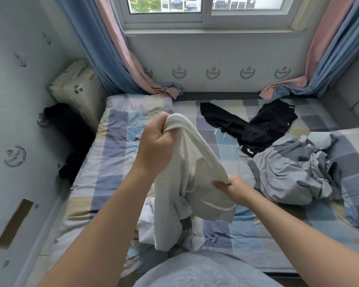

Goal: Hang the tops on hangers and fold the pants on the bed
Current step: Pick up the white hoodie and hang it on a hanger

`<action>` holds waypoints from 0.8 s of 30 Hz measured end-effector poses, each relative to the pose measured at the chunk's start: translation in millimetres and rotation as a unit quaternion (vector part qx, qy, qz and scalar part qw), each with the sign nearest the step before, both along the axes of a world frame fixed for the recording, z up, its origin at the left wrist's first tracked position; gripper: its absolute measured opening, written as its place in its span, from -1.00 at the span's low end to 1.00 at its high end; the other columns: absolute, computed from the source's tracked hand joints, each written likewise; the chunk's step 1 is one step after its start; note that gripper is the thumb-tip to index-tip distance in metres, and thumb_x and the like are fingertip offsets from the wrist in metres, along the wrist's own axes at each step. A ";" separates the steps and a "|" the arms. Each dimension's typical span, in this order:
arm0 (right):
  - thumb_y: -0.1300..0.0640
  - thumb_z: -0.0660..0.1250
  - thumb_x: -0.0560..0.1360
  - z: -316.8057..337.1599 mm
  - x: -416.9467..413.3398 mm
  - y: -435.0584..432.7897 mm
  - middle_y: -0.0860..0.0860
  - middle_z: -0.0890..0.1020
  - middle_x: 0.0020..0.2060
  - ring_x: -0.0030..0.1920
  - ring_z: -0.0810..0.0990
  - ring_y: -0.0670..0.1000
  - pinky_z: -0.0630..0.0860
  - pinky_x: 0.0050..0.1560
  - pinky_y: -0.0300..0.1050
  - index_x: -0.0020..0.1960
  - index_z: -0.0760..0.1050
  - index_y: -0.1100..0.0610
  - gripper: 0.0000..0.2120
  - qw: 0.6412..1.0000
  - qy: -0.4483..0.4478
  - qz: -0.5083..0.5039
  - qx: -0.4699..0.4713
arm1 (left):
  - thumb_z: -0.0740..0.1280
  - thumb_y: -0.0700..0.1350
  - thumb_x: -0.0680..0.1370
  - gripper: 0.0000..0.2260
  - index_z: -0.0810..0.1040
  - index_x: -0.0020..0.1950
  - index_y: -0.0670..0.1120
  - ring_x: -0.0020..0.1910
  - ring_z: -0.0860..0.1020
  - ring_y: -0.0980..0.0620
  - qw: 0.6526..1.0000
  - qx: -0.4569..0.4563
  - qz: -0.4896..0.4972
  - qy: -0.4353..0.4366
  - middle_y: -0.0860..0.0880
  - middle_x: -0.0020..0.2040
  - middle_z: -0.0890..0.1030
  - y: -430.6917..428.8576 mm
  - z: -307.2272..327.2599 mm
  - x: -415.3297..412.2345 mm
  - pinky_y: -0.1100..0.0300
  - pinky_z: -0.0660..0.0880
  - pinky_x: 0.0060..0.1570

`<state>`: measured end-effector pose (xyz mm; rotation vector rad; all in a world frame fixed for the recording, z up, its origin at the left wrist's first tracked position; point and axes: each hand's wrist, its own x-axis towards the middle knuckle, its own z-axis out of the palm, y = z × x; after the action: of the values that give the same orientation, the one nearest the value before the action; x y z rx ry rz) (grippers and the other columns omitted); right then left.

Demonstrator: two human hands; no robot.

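Note:
A cream-white garment [187, 172] hangs in the air over the bed [112, 166]. My left hand [155, 141] grips its upper end in a fist, and my right hand [234, 188] pinches its edge lower down on the right. Its loose lower part drapes down onto a white piece of clothing [146, 226] lying on the bed. A black garment [255, 123] lies spread out at the far middle of the bed. To its right a grey-blue garment [290, 172] is crumpled in a heap. No hanger is visible.
The bed has a blue, grey and yellow checked cover. A wall runs along the left, with a cream suitcase [79, 90] and a dark bag [71, 123] in the gap beside the bed. Curtains [120, 59] hang down to the mattress under the window.

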<state>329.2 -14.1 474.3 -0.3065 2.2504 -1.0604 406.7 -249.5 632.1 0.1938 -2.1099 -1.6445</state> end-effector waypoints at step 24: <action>0.06 0.49 0.47 61.8 10.7 -13.2 0.02 0.68 -0.20 -0.12 0.65 0.04 0.56 -0.11 -0.14 -0.13 0.65 0.06 -0.92 0.983 0.090 0.129 0.095 | 0.30 -0.22 0.50 -0.92 0.53 -0.18 -0.07 -0.28 0.45 0.16 0.994 -0.064 -0.060 -0.062 0.12 -0.30 0.53 13.6 -33.3 15.5 0.18 0.39 -0.24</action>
<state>339.8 -27.4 536.1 -0.6153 2.3699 -0.7012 422.2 -235.9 598.7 0.1341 -2.3545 -1.5931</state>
